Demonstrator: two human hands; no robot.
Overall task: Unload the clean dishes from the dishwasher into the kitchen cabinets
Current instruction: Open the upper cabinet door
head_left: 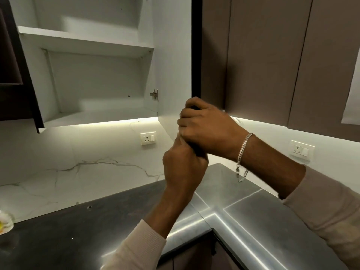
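Right hand [204, 131]: fingers curled round a mostly hidden dark item [193, 108], right of the open cabinet [87, 41]. Left hand [183, 168] curled just beneath; I cannot tell what it grips.

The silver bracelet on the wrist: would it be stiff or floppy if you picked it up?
Probably floppy: the bracelet is a chain of links, and a loose end dangles below the wrist. Likely heavy for its size, as it looks like metal. Perhaps slippery, since the links shine.

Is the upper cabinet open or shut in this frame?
Open: the cabinet shows its white interior and shelf; its door stands swung out.
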